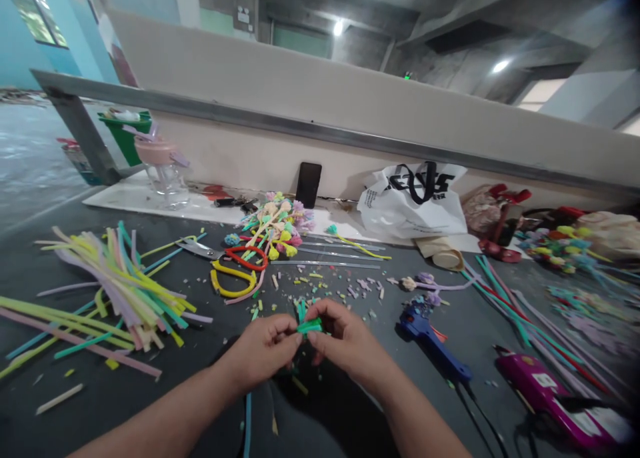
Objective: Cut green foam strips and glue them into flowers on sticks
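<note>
Just above the dark table, my left hand [270, 346] and my right hand [345, 341] meet at a small bundle of green pipe cleaner pieces [311, 325]. Both hands pinch it between thumb and fingers, and part of it is hidden by the fingertips. Short cut bits of pipe cleaner [320, 285] lie scattered beyond my hands. Scissors [235, 271] with one red and one yellow handle loop rest to the left of the scraps. A pile of long pastel pipe cleaners [125, 278] lies farther left.
Finished fuzzy flowers [280, 221] are heaped at the back, near a black phone [309, 185] leaning upright. A blue glue gun [433, 345] and a magenta one [550, 391] lie on the right with cords. A clear cup [167, 178] and a white bag [410, 208] stand along the back.
</note>
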The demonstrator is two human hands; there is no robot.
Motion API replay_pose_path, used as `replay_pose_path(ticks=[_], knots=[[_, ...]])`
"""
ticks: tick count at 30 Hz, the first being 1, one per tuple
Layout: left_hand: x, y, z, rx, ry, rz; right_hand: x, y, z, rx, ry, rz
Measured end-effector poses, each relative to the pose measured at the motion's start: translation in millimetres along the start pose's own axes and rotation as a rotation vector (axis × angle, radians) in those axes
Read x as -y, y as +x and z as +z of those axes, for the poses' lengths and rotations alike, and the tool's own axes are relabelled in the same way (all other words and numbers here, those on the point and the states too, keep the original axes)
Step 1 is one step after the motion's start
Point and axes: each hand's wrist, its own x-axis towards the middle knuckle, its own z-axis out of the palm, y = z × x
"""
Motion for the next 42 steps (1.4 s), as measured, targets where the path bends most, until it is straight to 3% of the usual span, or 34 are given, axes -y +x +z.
replay_pose_path(ticks=[6,11,15,25,35,39,42], knots=[[0.3,-0.2,1.7,-0.027,-0.037,0.026,-1.9,3.0,8.0,-0.107,-0.040,-0.007],[3.8,-0.1,2.8,0.013,-0.278,-0.050,-3.4,4.3,12.8,-0.224,-0.329,-0.089],[2.9,-0.2,2.9,0.028,-0.424,-0.030,-2.2,4.8,14.7,-0.244,-0.460,-0.164],[-3.8,-2.0,3.2,-0.018,-0.530,-0.045,-10.6,5.1,20.5,-0.268,-0.227,-0.089],[-3.2,-1.9,9.2,-0.094,-0.471,-0.052,-7.4,8.8,25.6,-0.265,0.027,-0.127],[-5.1,-2.7,7.7,-0.047,-0.504,-0.022,-8.2,8.1,19.4,-0.197,0.048,-0.084],[-7.1,-5.5,3.2,0.013,-0.585,-0.024,-7.7,5.6,10.9,-0.177,-0.032,-0.170]])
